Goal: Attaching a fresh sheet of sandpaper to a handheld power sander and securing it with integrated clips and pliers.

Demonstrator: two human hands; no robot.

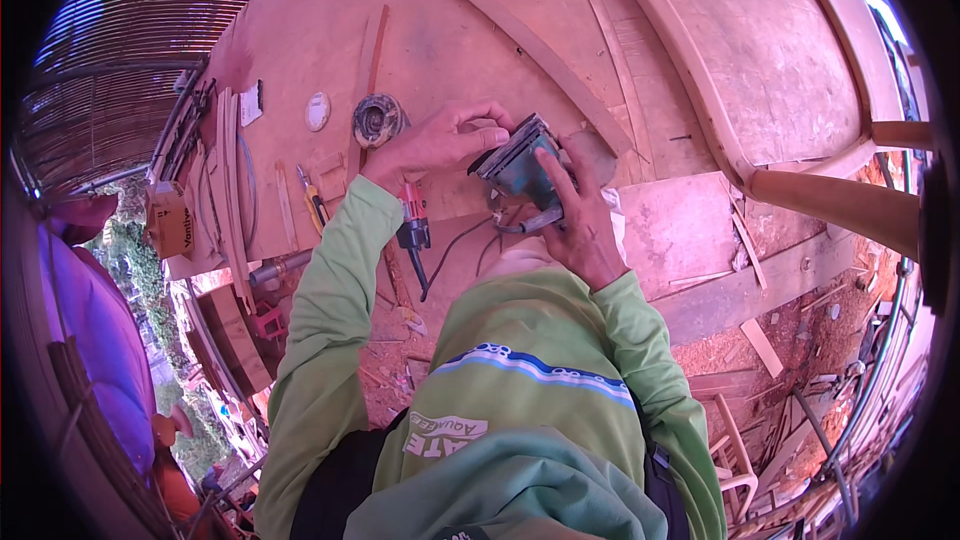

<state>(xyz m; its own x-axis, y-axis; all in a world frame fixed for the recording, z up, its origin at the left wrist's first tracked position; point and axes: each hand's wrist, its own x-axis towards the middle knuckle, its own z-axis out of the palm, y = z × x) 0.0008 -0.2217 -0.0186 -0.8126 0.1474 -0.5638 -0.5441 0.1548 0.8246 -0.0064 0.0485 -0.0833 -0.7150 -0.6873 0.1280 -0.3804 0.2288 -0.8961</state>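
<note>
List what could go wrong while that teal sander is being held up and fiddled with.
1. Both the left hand and right hand are on the teal sander with its cord attached; an accidental start could hurt fingers.
2. The dangling cord might snag the red power tool nearby.

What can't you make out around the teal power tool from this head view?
- Underside of the teal power tool: hidden by the tool's own body and the right hand.
- Left hand fingertips at the tool's top edge: what they pinch is too small to tell.
- Cord end: lost behind the green-sleeved chest.
- Round spool: blurred.
</note>
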